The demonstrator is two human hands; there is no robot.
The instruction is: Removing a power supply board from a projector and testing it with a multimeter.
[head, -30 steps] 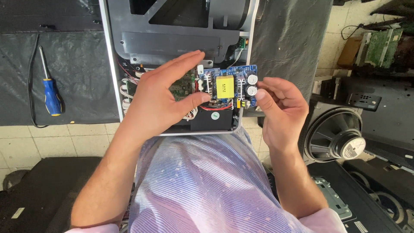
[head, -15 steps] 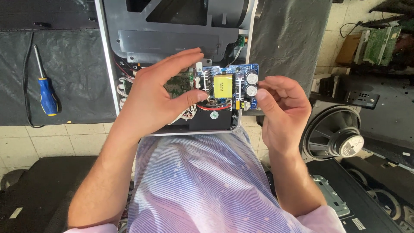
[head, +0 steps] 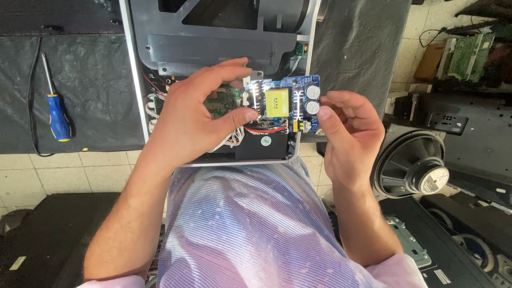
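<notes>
two hands meet over a blue circuit board [head: 282, 104] held above the open grey housing [head: 213, 48] of a device lying on the person's lap. the left hand [head: 194, 114] curls around the board's left side, thumb pressed near its lower edge and fingers stretched across the top. the right hand [head: 346, 130] sits at the board's right edge, thumb and forefinger narrowed to a pinch by the two round capacitors [head: 312, 100]; whether they actually grip the edge is hard to tell. a yellow transformer [head: 278, 102] sits mid-board. a blue-handled screwdriver [head: 56, 109] lies well apart on the dark mat [head: 90, 80] to the left, and a loudspeaker cone [head: 418, 168] rests to the right.
</notes>
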